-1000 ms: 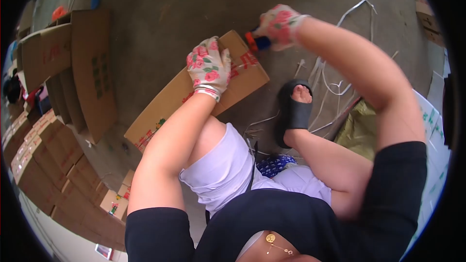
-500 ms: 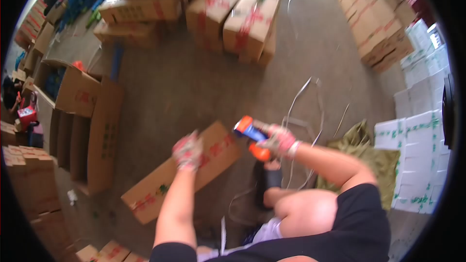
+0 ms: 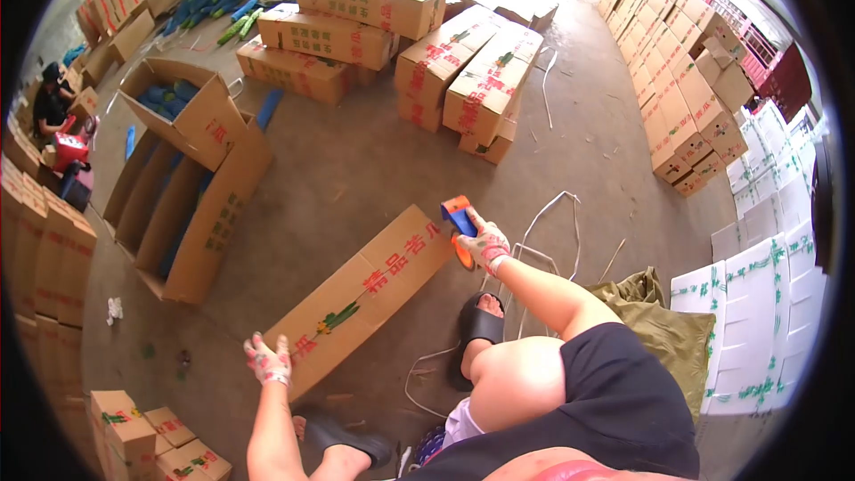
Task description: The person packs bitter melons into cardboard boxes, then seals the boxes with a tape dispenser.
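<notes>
A long closed cardboard carton (image 3: 361,298) with red lettering and a printed green vegetable lies at an angle on the floor before me. My left hand (image 3: 269,362), in a pale red-stained glove, is at its near left end, thumb and fingers apart; it seems to touch the edge. My right hand (image 3: 487,243), in a similar glove, is closed round an orange and blue tape dispenser (image 3: 457,216). The dispenser is at the carton's far right end; whether tape touches the cardboard there I cannot make out.
Left stands an open carton (image 3: 178,111) of blue-wrapped produce on a compartmented box (image 3: 218,223). Closed cartons (image 3: 490,85) are stacked ahead. White boxes (image 3: 744,312) and olive cloth (image 3: 655,303) lie right, near loose strapping (image 3: 574,223). A person (image 3: 53,102) sits far left.
My left hand has gone from the carton's middle to its near left end. The tape dispenser stays in my right hand near the far end. The view has tilted up.
</notes>
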### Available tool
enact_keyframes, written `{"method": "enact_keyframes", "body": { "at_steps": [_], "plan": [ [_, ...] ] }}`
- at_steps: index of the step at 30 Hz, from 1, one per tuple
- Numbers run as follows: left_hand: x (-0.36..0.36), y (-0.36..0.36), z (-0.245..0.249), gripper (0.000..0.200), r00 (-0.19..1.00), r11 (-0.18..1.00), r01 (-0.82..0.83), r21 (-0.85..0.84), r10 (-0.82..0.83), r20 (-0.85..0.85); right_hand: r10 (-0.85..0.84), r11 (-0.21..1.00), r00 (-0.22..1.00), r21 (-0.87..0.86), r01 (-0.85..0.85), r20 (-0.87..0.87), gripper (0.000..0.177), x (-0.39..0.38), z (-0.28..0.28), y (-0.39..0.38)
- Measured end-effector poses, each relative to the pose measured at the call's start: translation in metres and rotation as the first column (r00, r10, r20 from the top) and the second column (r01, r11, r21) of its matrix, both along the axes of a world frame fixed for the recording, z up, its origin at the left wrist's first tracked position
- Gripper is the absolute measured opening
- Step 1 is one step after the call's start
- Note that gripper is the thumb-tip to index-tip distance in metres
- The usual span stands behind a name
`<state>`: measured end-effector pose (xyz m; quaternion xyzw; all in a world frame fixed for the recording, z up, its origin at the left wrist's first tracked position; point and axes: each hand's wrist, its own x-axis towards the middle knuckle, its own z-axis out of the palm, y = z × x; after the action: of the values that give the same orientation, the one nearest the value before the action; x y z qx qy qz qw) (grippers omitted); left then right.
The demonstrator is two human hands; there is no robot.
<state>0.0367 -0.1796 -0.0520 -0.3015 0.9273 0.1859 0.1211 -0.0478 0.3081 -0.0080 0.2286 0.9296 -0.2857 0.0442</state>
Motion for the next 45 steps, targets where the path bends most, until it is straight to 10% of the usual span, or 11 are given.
{"method": "enact_keyframes", "body": {
  "at_steps": [4,8,19,22,31,38,45],
  "plan": [
    [0.019,0.033,0.028,0.117,0.873,0.954,0.286,0.093,-0.299,0.384,0.015,0.996,0.993,0.094,-0.004,-0.114,0.076,-0.007,0.019,0.015],
    [-0.01,0.074,0.007,0.129,0.697,0.72,0.693,-0.041,-0.653,0.297,-0.107,0.989,0.971,0.082,0.127,-0.215,0.079,0.025,0.045,0.026],
    [0.041,0.138,0.036,0.106,0.698,0.652,0.709,-0.27,-0.703,0.137,-0.345,0.802,0.878,-0.59,0.092,-0.333,0.079,0.154,0.06,0.012],
    [0.05,0.149,0.053,0.091,0.516,0.497,0.855,-0.151,-0.843,0.15,-0.295,0.874,0.882,-0.477,0.094,-0.367,0.079,0.157,0.048,0.031],
    [0.024,0.17,0.033,0.105,0.552,0.554,0.817,0.158,-0.831,0.061,-0.27,0.813,0.915,-0.58,0.049,-0.3,0.078,0.157,0.015,0.03],
    [-0.01,0.227,0.023,0.098,0.413,0.407,0.908,0.103,-0.91,-0.042,0.022,0.941,0.979,-0.326,-0.089,-0.202,0.079,0.154,0.05,0.017],
    [-0.019,0.236,0.03,0.097,0.421,0.422,0.899,0.114,-0.906,0.038,-0.064,0.936,0.983,-0.352,-0.001,-0.175,0.081,0.15,0.055,0.003]
  ]
}}
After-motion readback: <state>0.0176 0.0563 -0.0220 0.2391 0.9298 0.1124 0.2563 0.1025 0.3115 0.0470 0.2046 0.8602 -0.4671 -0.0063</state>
